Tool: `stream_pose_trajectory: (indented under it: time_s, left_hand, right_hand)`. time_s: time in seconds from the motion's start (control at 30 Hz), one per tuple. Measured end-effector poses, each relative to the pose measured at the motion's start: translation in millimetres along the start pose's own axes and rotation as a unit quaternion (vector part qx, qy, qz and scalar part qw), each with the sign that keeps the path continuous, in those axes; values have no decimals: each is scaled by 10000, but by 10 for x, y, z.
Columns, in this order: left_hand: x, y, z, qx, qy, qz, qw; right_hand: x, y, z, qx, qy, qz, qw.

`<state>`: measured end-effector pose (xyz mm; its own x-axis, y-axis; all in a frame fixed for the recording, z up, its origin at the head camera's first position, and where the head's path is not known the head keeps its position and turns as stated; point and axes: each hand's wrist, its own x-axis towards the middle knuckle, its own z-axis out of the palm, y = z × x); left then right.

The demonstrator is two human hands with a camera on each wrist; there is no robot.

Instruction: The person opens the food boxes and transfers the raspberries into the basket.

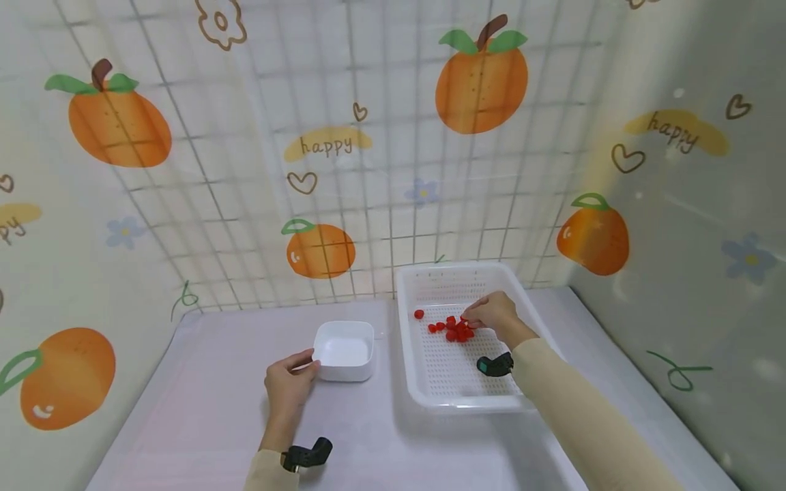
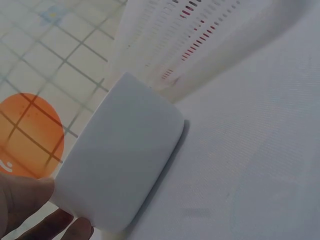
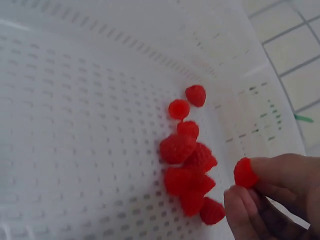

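Note:
In the right wrist view, my right hand (image 3: 275, 195) pinches a raspberry (image 3: 245, 173) between thumb and fingers. Beside it, a cluster of red raspberries (image 3: 179, 148) lies on the floor of a white perforated basket (image 1: 442, 372). The head view shows my right hand (image 1: 495, 315) reaching inside this basket, over the cluster's right end. My left hand (image 1: 290, 385) holds the left side of a small white square bowl (image 1: 346, 373), thumb and fingertips against its wall. In the left wrist view, the fingers (image 2: 30, 195) touch one end of the bowl (image 2: 120, 150); its inside is hidden there.
The basket stands right of the bowl, with a narrow gap between them on the white tabletop (image 1: 202, 395). A lone raspberry (image 1: 419, 314) lies near the basket's left wall. Behind, a curtain (image 1: 393, 170) printed with oranges hangs over a wire grid.

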<state>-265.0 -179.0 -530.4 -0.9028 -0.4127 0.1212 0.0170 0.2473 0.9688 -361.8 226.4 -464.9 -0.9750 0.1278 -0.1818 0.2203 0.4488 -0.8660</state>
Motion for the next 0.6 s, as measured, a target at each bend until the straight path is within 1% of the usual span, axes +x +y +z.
stream_pose_trajectory:
  time_s: [0.17,0.33,0.47,0.53,0.6]
  left_hand:
    - [-15,11,-8,-87,19,-107,9999]
    - [-20,30,-7,-121,58,-139,9998]
    - [-26,51,-4,-124,17,-168,9998]
    - [-32,60,-3,-117,-8,-167,9998]
    - [-36,65,-3,-96,-25,-182,9998]
  right_hand:
    - [25,119,-50,-321,102,-6,9994]
    - [48,194,-64,-483,-2,131,9987]
    - [55,220,-61,-765,-34,331,9965]
    - [45,224,-66,-997,-5,351,9944]
    - [25,215,-70,-1116,47,371,9931]
